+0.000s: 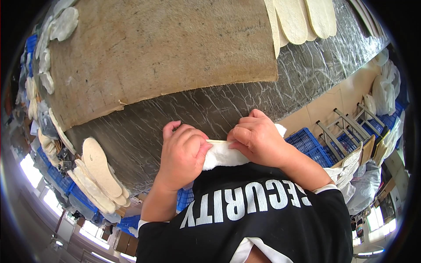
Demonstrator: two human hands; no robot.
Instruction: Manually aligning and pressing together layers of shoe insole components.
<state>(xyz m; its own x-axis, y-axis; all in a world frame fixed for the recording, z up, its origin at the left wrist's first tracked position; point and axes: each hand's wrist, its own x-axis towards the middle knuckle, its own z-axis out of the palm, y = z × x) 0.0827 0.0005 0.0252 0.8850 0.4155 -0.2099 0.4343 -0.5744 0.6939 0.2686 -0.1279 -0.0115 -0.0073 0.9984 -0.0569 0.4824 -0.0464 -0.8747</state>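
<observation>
Both hands meet at the near edge of a table, just in front of the person's chest, and between them they pinch one white fleecy insole point(221, 154). The left hand point(183, 154) is curled closed over the insole's left end, thumb pressed against the thin tan edge that shows along its top. The right hand point(258, 139) is closed over the other end, fingers bent down over the fleece, and a small white tip of the insole sticks out past it on the right. The insole is held off the table point(210, 109), whose surface is wrapped in shiny grey film marked with pale lines. A large sheet of brown cardboard point(153, 48) covers most of the far side of the table. On the left, at the table's near edge, a stack of cream insoles point(98, 173) lies fanned out, well apart from the hands. More cream insoles point(302, 17) rest at the far right of the table, overlapping the cardboard's edge. Blue plastic crates point(307, 142) stand on the floor to the right, just beyond the right forearm, and grey metal frames point(346, 127) stand behind them.
</observation>
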